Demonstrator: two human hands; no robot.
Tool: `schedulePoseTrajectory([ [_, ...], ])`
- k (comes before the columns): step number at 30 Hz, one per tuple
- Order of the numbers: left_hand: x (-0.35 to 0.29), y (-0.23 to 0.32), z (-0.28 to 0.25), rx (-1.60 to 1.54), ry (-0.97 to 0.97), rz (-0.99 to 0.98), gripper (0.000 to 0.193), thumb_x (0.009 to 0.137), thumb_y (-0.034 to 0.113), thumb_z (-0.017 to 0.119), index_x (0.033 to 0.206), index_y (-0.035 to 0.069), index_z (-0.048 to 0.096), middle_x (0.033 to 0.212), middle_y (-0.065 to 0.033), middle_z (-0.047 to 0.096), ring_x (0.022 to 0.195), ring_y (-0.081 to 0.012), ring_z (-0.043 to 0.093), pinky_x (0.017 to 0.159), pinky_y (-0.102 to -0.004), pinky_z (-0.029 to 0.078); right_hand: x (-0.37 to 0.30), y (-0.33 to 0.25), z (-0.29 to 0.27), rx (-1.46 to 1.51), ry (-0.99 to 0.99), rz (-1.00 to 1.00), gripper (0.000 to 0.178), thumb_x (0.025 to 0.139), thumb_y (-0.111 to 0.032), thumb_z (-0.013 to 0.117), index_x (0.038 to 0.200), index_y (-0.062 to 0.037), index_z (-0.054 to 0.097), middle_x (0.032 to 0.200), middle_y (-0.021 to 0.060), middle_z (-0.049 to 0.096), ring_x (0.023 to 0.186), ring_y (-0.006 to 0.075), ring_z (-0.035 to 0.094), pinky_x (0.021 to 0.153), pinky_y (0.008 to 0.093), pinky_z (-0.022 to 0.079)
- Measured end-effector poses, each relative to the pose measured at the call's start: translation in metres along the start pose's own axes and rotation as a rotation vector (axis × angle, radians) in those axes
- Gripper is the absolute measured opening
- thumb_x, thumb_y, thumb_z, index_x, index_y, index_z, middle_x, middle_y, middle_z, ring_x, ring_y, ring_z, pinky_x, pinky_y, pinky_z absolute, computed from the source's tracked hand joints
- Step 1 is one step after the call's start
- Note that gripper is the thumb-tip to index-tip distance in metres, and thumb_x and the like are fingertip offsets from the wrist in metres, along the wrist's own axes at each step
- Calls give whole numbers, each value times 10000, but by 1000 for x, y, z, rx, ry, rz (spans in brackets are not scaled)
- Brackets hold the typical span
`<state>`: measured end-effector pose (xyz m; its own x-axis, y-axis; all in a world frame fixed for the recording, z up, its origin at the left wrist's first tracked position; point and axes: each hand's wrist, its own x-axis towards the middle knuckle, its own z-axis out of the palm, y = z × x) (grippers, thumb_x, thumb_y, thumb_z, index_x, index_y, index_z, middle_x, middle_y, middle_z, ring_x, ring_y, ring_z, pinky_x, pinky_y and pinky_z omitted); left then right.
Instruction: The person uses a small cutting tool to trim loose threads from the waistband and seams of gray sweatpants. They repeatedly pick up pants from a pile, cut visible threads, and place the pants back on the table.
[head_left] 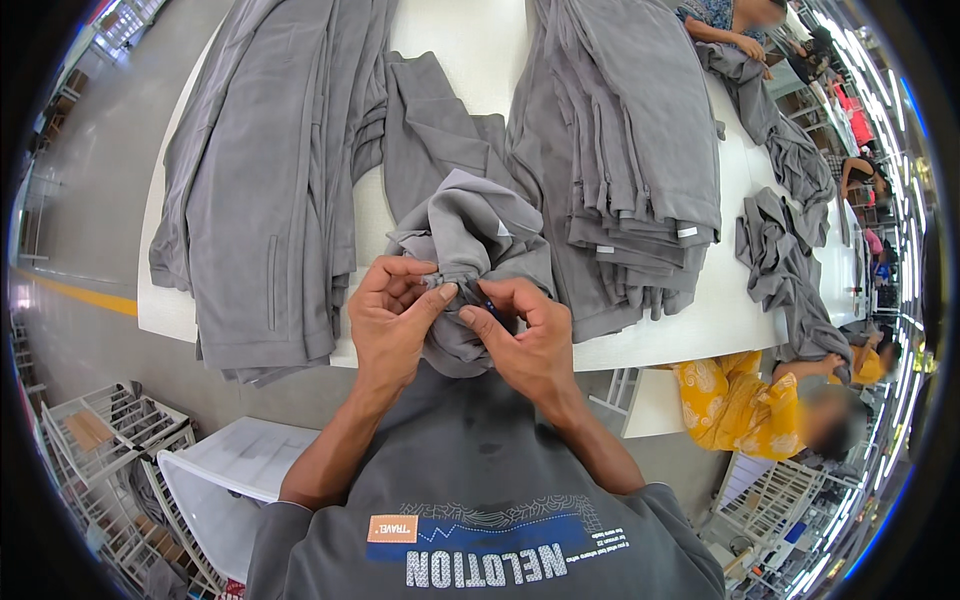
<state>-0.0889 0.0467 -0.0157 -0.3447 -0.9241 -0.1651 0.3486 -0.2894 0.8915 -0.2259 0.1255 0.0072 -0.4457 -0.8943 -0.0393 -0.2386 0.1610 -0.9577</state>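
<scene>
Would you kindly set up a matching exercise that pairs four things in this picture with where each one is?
Things:
1. bunched grey garment
2. left stack of grey garments
3. right stack of grey garments
4. person in a yellow top

Places:
A. beyond the table's near right corner
B. on the table, left of the hands
C. pinched by the left hand and right hand
D. on the table, right of the hands

Pairs: 1-C, 2-B, 3-D, 4-A
</scene>
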Motion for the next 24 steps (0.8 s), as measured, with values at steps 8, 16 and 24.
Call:
schedulePoseTrajectory([
  [8,1,4,4,13,8,-28,249,842,-79,715,1045,-8,589,944,-82,678,838,-92,636,757,-216,513,1,3,0,23,7,-3,293,827,-128,801,1043,17,668,864,128,731,774,143,686,698,269,531],
  [16,1,4,5,35,-2,-31,255,837,-87,704,1044,-2,582,942,-80,671,825,-93,630,754,-226,512,1,7,1,44,6,-9,271,837,-126,792,1033,15,670,862,125,732,764,141,689,695,266,530],
  [24,0,3,7,16,5,-20,236,840,-77,717,1032,-11,597,915,-77,685,818,-87,636,735,-214,515,-2,7,3,146,66,7,252,843,-95,783,1044,10,673,828,74,717,717,96,642,678,246,517],
])
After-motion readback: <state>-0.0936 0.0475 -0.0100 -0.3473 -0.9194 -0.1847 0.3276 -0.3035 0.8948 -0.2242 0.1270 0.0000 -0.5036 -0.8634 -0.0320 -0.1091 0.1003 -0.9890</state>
